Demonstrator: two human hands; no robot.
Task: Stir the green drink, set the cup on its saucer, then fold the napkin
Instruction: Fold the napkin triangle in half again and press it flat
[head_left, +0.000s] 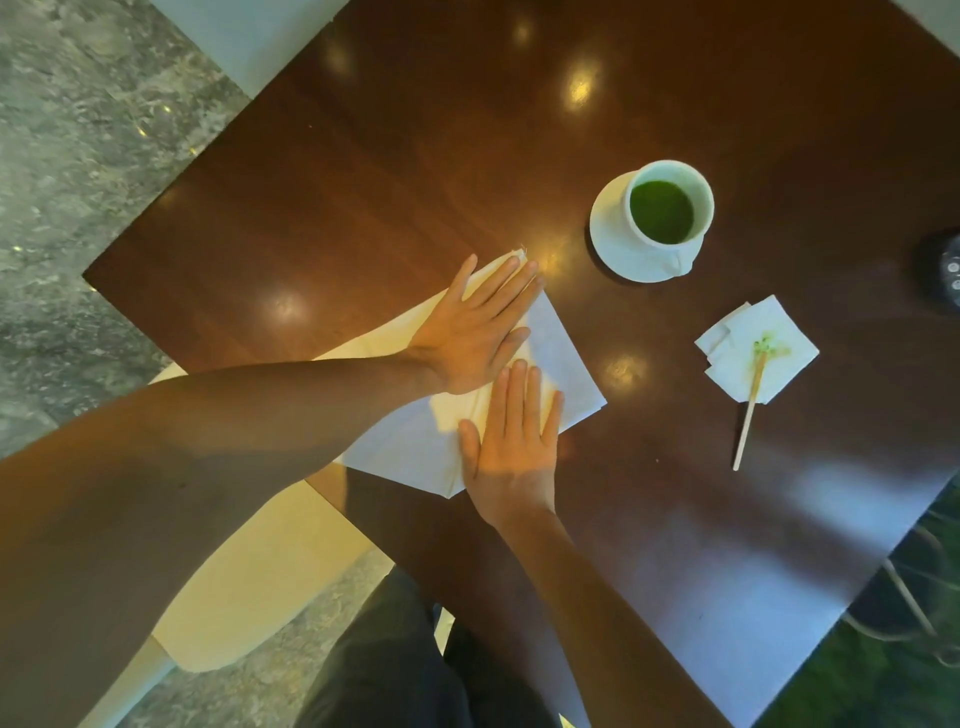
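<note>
Both hands press flat, fingers spread and gripping nothing, on the folded white cloth napkin (558, 358) at the dark wooden desk (395, 171) edge: left hand (475, 332), right hand (511, 447). At two o'clock, the white ceramic cup (670, 208) of green drink sits on its white round saucer (610, 234).

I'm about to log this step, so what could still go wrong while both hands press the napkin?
The napkin overhangs the table edge near the left hand; it may slip or crease crookedly. The right hand could sweep toward the stirrer, whose tip has left green stains on a small paper napkin.
</note>
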